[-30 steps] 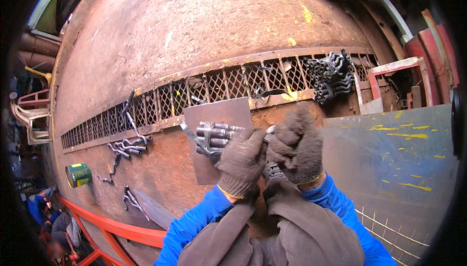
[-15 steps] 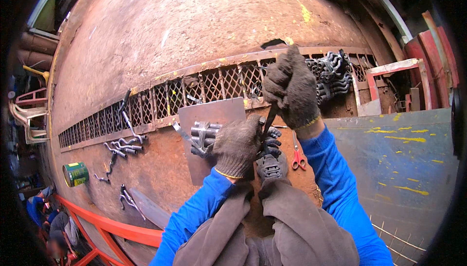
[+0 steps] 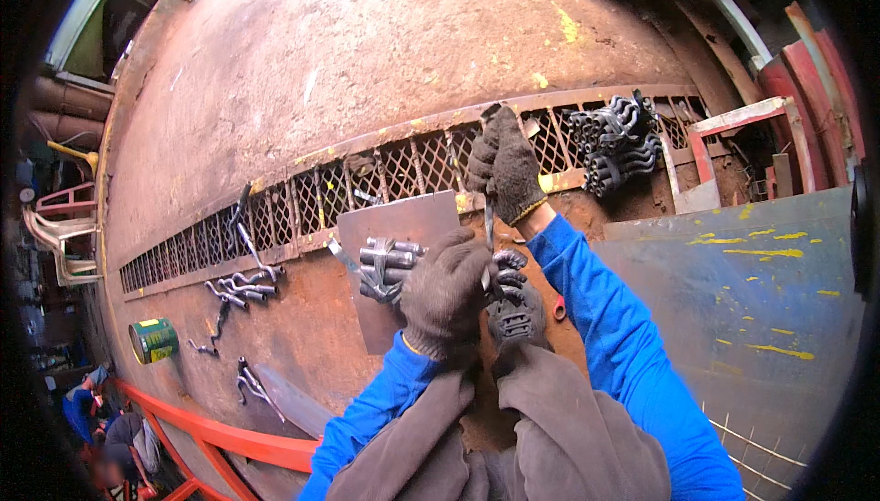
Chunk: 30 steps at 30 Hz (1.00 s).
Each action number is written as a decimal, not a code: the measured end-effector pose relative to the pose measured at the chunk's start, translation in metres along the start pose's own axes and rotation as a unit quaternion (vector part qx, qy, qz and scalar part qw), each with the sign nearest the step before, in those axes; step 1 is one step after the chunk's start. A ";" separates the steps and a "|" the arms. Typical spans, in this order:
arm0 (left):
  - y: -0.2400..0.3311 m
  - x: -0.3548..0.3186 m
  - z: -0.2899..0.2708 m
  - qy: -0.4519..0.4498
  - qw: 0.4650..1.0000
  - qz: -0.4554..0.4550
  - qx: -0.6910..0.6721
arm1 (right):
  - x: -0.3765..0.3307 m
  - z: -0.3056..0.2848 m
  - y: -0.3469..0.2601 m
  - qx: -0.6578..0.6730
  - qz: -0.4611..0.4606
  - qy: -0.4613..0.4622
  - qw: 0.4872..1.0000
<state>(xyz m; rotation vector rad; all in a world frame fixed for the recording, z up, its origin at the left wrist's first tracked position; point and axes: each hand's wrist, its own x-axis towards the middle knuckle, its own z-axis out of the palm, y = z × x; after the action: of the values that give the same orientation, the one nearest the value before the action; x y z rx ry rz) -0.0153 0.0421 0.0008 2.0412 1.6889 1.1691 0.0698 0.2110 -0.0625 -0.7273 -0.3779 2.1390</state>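
Observation:
A bundle of dark metal tubes [image 3: 383,263], bound with clear wrap near its left end, lies over a flat steel plate [image 3: 403,215] in front of my shoes. My left hand [image 3: 446,286], in a dark knit glove, is closed over the bundle's middle. More bent dark tube ends show just right of that hand. Farther out, my gloved right hand [image 3: 502,166] is a fist around a narrow strip [image 3: 489,221], which runs taut down to the bundle beside my left fingers. The strip's material is hard to make out.
Stacked bent tubes [image 3: 619,148] sit on the floor grating [image 3: 431,162]. Loose tubes [image 3: 243,288] and a green can [image 3: 153,341] lie left. Red scissors [image 3: 560,307] show partly beside my right sleeve. A steel sheet [image 3: 733,290] is right; a red frame [image 3: 229,441] and people stand lower left.
My right hand has shifted left, and the strip now runs nearly upright instead of slanted. My left hand stays on the bundle. The right sleeve now covers most of the scissors.

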 end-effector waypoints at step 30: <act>0.019 -0.001 -0.002 -0.156 0.979 0.038 -0.126 | 0.002 -0.042 0.047 -0.774 -0.475 -0.139 0.395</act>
<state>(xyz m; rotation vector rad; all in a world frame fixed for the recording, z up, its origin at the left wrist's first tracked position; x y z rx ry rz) -0.0032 0.0348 0.0130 2.0177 1.2607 0.9659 0.0658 0.1845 -0.1201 -0.6409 -2.3963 0.1672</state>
